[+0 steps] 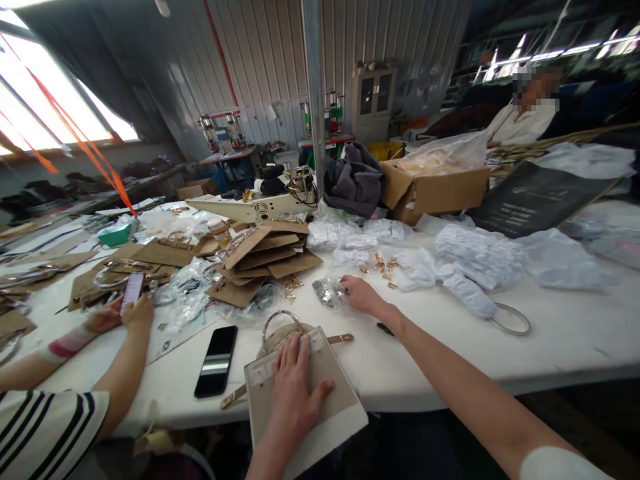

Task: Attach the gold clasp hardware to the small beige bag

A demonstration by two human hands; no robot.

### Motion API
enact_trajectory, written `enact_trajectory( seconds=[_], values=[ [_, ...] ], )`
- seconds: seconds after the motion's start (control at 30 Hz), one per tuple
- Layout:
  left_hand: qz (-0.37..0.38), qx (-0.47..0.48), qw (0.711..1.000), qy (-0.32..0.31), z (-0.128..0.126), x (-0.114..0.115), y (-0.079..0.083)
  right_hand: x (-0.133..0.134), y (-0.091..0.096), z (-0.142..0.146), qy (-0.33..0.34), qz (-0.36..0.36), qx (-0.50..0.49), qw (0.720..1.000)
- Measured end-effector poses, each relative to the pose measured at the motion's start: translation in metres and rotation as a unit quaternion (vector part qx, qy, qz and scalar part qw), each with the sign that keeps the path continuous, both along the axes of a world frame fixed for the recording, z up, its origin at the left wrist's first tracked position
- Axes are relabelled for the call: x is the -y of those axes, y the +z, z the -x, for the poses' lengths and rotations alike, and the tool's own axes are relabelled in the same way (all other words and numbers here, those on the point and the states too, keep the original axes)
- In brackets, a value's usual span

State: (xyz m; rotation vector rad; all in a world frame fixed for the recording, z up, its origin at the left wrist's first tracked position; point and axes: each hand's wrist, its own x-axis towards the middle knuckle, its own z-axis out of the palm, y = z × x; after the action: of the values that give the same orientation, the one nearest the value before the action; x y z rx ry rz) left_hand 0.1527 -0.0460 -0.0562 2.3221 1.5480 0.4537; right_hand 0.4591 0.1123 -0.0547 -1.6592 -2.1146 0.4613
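Observation:
My left hand lies flat, fingers stretched, on a beige handbag at the table's front edge. The bag's looped handle points away from me, and brown strap ends stick out at both sides. My right hand is stretched forward with its fingers closed at a small see-through plastic bag of silvery metal pieces. Its fingertips are partly hidden by the plastic. Just beyond lie small gold-coloured metal fittings. A dark small object lies under my right forearm.
A black phone lies left of the handbag. A co-worker's hands hold another phone at the left. Stacked brown bag pieces stand behind. White wrapped bundles, a cardboard box and a metal post are farther back.

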Motion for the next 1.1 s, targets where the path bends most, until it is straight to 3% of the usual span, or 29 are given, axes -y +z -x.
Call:
enact_trajectory(
  seconds=[0.43, 0.7, 0.93, 1.03, 1.1],
  values=[
    [0.01, 0.045, 0.999, -0.011, 0.005, 0.0, -0.006, 0.003, 0.002, 0.01, -0.018, 0.023, 0.083, 0.996],
    [-0.001, 0.065, 0.998, -0.01, 0.006, 0.002, -0.011, 0.001, 0.001, 0.003, -0.032, 0.007, 0.022, 0.999],
    [0.046, 0.062, 0.997, -0.012, 0.007, 0.002, -0.002, 0.002, 0.002, 0.002, -0.048, -0.014, -0.01, 0.999],
    [0.066, 0.06, 0.996, -0.008, 0.007, 0.003, 0.004, 0.011, 0.015, 0.001, -0.104, -0.061, -0.013, 0.993],
    [0.074, 0.062, 0.995, -0.002, 0.007, 0.003, 0.007, 0.018, 0.032, 0.012, -0.17, -0.149, -0.01, 0.974]
  ],
)
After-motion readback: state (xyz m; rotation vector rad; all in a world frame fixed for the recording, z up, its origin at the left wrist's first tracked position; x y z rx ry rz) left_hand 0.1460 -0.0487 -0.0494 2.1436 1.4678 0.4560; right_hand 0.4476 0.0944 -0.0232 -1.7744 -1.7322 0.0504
